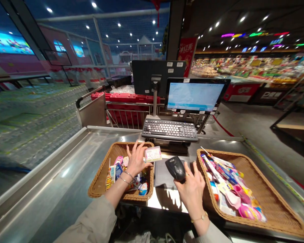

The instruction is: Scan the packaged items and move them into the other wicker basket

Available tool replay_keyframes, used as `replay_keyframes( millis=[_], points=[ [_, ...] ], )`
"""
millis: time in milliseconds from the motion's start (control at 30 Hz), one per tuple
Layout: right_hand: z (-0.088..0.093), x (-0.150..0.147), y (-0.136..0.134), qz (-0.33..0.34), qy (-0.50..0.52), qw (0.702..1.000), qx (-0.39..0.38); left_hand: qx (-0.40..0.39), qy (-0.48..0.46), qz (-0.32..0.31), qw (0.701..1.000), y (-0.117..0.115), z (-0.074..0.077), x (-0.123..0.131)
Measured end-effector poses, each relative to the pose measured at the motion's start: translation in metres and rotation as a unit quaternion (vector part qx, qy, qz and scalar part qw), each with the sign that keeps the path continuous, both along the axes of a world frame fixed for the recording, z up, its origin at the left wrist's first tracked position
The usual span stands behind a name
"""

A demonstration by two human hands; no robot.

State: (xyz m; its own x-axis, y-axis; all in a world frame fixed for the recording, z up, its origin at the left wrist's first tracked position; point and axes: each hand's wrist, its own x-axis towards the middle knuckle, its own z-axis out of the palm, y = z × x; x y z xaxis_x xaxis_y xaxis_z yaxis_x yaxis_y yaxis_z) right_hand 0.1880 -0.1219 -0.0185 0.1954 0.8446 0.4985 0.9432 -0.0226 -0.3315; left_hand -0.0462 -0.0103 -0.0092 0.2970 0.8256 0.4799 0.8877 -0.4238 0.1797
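Observation:
My left hand (134, 160) is over the left wicker basket (97, 182), pinching a small flat clear package (153, 154) with a white printed label between thumb and fingers. Under and around this hand, the basket holds small colourful packaged items, among them a blue-and-white egg-shaped one (143, 189). My right hand (192, 185) has a black handheld barcode scanner (176, 168), its head tilted toward the package; the grip is partly hidden by the fingers. Both hands are above the metal counter (73, 168), with the scanner between the two baskets.
The right wicker basket (276, 192) contains several bright toys and packets. Behind the counter space stand a keyboard (171, 130), a lit screen (195, 96) and a dark monitor back (147, 77). A metal cart (129, 111) with red crates stands beyond; stacked bottle packs (35, 118) are at left.

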Motion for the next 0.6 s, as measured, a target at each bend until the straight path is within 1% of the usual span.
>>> replay_keyframes(
  millis=[367, 600],
  points=[
    [0.005, 0.004, -0.004, 0.011, 0.001, 1.000, 0.014, 0.025, -0.012, -0.012, 1.000, -0.001, -0.002, 0.031],
    [0.006, 0.006, -0.006, 0.006, 0.001, 1.000, 0.006, 0.026, -0.015, -0.018, 0.999, -0.003, -0.004, 0.044]
  ],
)
